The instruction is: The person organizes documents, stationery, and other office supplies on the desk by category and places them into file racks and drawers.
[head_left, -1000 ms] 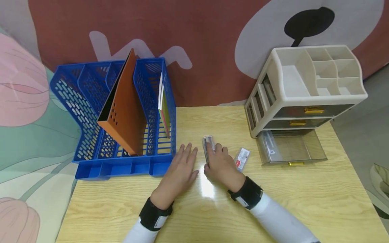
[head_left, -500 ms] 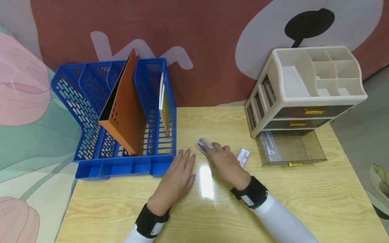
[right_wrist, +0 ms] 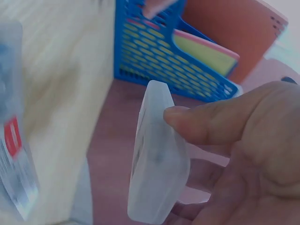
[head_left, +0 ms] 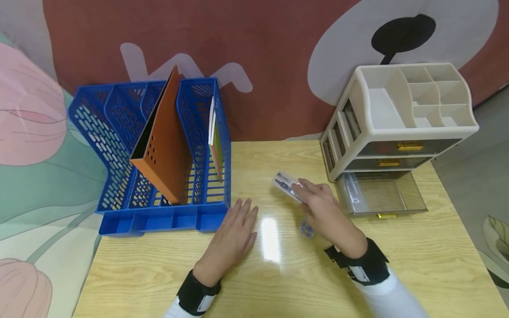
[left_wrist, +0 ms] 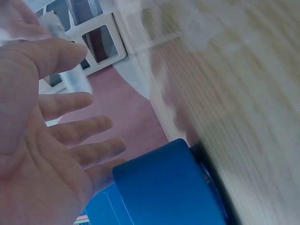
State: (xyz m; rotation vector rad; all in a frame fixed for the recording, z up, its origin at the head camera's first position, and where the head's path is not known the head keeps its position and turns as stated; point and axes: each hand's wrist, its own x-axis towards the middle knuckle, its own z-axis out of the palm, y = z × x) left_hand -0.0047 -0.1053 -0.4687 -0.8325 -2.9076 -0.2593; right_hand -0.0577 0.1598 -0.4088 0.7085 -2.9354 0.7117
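Note:
My right hand (head_left: 328,216) pinches a small clear plastic case (head_left: 287,184) with a dark slim tool inside, lifted above the table. In the right wrist view the thumb presses one side of the case (right_wrist: 159,159), with fingers behind it. Partly under the right hand lies a second clear case (head_left: 306,229) on the table; its red and white label shows in the right wrist view on that case (right_wrist: 13,136). My left hand (head_left: 230,245) is by the front right corner of the blue file rack (head_left: 159,221), holding nothing, its fingers (left_wrist: 84,126) extended.
An orange folder (head_left: 165,145) and thin booklets (head_left: 215,141) stand in the rack. At the right is a white drawer organiser (head_left: 391,101). Its bottom drawer (head_left: 405,194) is pulled out, with a clear packet (head_left: 355,194) at its left side. Wooden table (head_left: 270,287) below.
My right hand has taken up the case from the table and carried it to the right, over the second case. The left hand has hardly moved.

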